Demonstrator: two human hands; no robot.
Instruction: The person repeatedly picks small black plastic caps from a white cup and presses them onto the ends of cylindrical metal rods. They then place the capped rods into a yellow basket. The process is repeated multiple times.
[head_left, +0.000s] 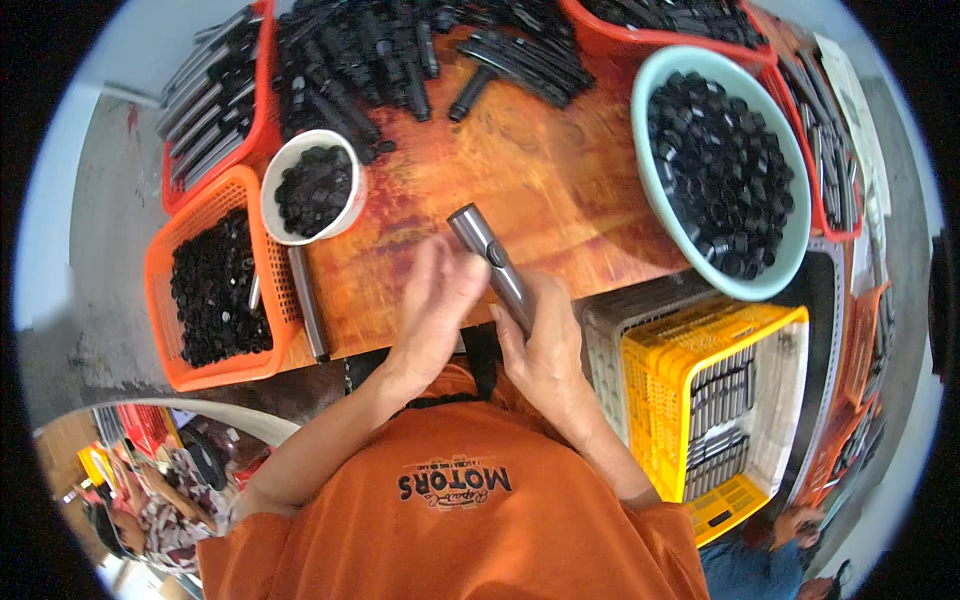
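Note:
In my right hand [545, 345] is a dark grey metal tube [512, 290], like a small torch body, with a round dark button or hole in its side. It tilts up and to the left, its wide end over the wooden table. My left hand [435, 305], slightly blurred, is beside the tube's upper part with fingers stretched out; whether it touches the tube I cannot tell. Another dark tube [308, 300] lies on the table at left, alongside an orange basket [165, 290] of small black parts.
A white tub [360, 195] of black pieces stands behind the basket. Black tubes [360, 75] pile up at the back. At right are a pale green basin [645, 140] of black caps and, lower, a yellow crate [655, 390] with rows of tubes. Other people sit nearby.

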